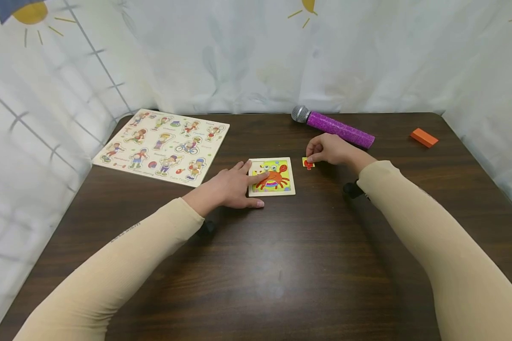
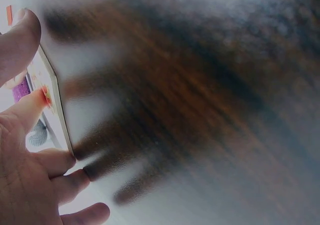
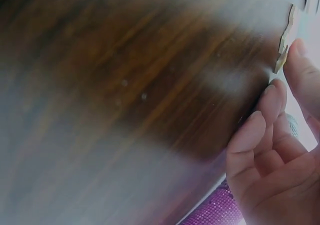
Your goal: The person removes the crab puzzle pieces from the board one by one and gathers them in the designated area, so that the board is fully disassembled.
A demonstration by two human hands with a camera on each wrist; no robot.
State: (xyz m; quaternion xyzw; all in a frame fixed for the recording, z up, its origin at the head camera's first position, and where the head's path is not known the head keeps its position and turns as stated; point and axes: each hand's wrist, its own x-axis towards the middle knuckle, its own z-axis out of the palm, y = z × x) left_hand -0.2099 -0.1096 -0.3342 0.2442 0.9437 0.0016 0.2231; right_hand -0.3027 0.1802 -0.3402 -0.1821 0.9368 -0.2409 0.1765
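A small square crab puzzle (image 1: 280, 179) in a pale wooden frame lies on the dark table. My left hand (image 1: 235, 187) rests at its left side with fingers spread, the index fingertip touching the crab picture. To the right of the frame is a small yellow and red puzzle piece (image 1: 306, 164). My right hand (image 1: 329, 148) pinches at it with thumb and curled fingers. Seen in the right wrist view, a thin puzzle piece (image 3: 281, 61) stands tilted against the thumb tip; the fingers partly hide how it is held.
A purple glitter microphone (image 1: 341, 128) lies just behind my right hand. An orange block (image 1: 424, 138) is at the far right. A large peg puzzle board (image 1: 166, 147) with sports figures lies at the back left. White curtains (image 1: 239, 57) hang behind the table (image 1: 281, 274).
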